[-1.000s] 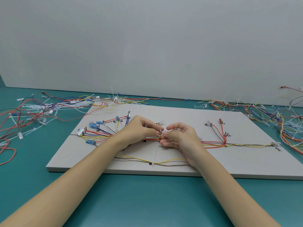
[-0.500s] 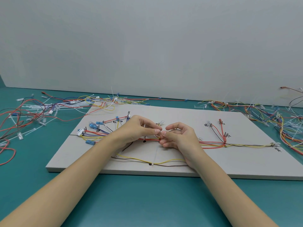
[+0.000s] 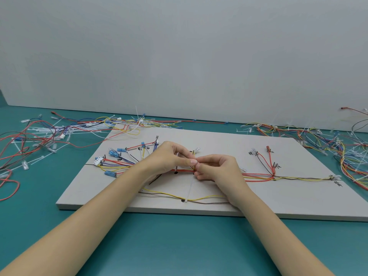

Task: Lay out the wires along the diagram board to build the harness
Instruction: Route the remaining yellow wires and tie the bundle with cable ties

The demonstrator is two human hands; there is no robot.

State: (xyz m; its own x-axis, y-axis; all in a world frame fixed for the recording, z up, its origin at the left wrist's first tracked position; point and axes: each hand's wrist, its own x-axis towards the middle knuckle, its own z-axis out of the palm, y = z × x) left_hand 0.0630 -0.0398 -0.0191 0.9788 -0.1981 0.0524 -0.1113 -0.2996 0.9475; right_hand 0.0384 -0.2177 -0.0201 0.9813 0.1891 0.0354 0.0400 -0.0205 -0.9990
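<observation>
Diagram board point(image 3: 229, 142): pale grey slab lying flat on the teal table point(image 3: 179, 246), long side running left to right, handwritten marks at its branch ends.
Harness trunk point(image 3: 256, 175): red, yellow and dark wires bundled together, long axis left to right across the board's middle, passing under both hands.
Left fan: the trunk splays toward the board's left edge into blue connectors point(image 3: 110, 173) and one white multi-pin plug point(image 3: 99, 161), tips pointing outward and up-left.
Right branches: red and dark leads rise from the trunk toward the board's far edge, and a thin yellow-and-dark tail point(image 3: 306, 178) runs on to the board's right edge.
Slack loop point(image 3: 169, 195): yellow and brown wires sagging toward the board's near edge, pinned by a white cable tie point(image 3: 188, 191).
Left hand point(image 3: 169, 158): over the board's centre, thumb and forefinger pinching something small at the trunk; too small to tell what.
Right hand point(image 3: 217, 168): fingers curled, fingertips meeting the left hand's at that same spot, also pinching.
Spare wires point(image 3: 39, 136): loose tangles on the table off the board's left and right point(image 3: 338, 148) edges.
</observation>
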